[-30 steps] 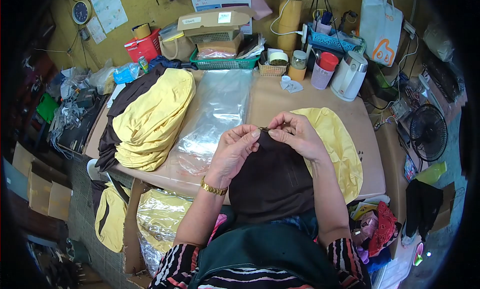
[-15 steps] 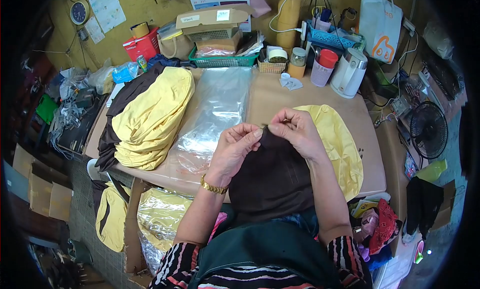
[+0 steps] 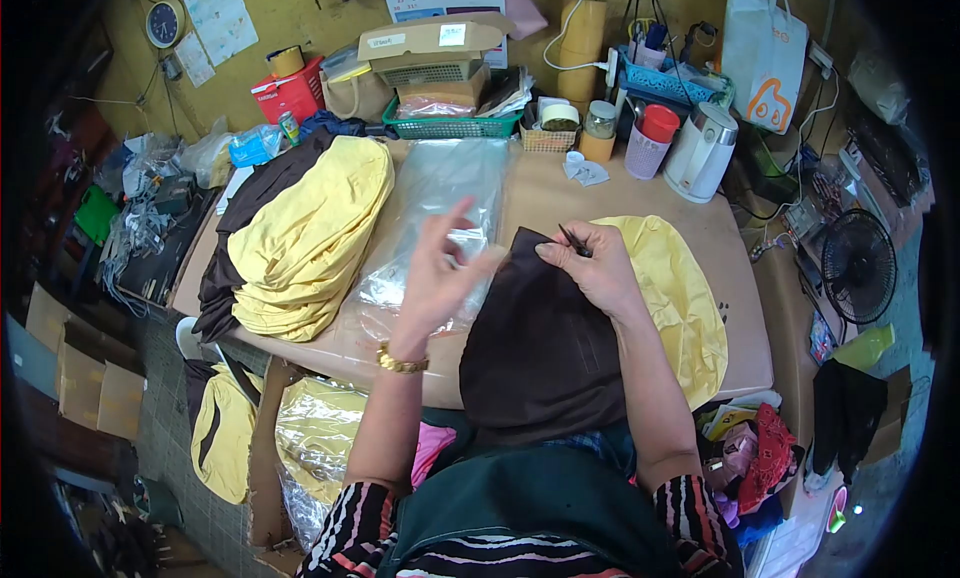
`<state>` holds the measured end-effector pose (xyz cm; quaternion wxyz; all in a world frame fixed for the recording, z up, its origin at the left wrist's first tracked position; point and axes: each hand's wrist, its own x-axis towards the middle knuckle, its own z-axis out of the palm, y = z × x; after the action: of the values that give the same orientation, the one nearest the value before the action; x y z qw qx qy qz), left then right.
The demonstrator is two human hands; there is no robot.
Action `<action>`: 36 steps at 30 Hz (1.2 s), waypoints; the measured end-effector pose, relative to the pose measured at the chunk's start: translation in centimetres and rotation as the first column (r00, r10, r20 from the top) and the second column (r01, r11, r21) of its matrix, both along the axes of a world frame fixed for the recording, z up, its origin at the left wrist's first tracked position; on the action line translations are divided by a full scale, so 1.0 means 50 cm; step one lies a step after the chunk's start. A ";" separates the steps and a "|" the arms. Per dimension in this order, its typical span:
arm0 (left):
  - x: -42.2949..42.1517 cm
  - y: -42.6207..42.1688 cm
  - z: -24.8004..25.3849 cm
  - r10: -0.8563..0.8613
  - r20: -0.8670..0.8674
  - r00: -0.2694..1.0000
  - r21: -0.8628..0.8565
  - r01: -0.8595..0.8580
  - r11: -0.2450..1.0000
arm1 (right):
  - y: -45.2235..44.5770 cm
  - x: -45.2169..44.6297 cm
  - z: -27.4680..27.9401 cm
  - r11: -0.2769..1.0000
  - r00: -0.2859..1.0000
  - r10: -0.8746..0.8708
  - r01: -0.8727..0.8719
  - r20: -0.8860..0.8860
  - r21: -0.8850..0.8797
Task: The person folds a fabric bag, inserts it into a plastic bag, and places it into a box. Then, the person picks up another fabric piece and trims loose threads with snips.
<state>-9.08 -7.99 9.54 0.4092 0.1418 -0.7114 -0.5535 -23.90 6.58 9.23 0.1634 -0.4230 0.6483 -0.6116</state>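
A dark brown cloth piece (image 3: 540,348) lies over the table's front edge and my lap, its top corner raised. My right hand (image 3: 595,268) pinches its upper edge and also holds a small dark pointed tool (image 3: 574,241), perhaps thread snips. My left hand (image 3: 445,273), blurred by motion, is apart from the cloth with its fingers spread, over the clear plastic bags (image 3: 440,198). A yellow cloth piece (image 3: 680,298) lies under and beyond my right forearm. To the left rests a heap of yellow cloth (image 3: 310,233) with brown parts.
Along the table's back stand a green basket (image 3: 455,128) with boxes, jars (image 3: 600,128), a red-lidded cup (image 3: 650,143) and a white kettle (image 3: 702,153). A black fan (image 3: 857,265) is at the right. An open carton (image 3: 265,458) with wrapped yellow cloth stands below the front edge.
My left hand has let go of the brown cloth's corner and moved left, its fingers opening. The dark tool now shows clearly in my right hand, which still grips the cloth.
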 end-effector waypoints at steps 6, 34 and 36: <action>-0.020 -0.021 -0.030 -0.193 0.176 0.965 -0.099 0.212 0.972 | 0.002 0.005 0.003 0.999 0.999 -0.008 0.010 -0.045 0.047; -0.017 0.006 -0.045 -0.366 -0.252 0.896 0.539 0.444 0.716 | 0.006 0.109 0.059 0.901 0.347 -0.393 0.331 -0.851 -0.281; -0.013 0.007 -0.044 -0.369 -0.246 0.896 0.537 0.443 0.718 | 0.008 0.110 0.059 0.913 0.366 -0.367 0.320 -0.855 -0.254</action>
<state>-9.75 -7.65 7.33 0.2567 0.0662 -0.4957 -0.8270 -18.40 7.00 12.18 -0.3408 -0.5384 0.6954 -0.3324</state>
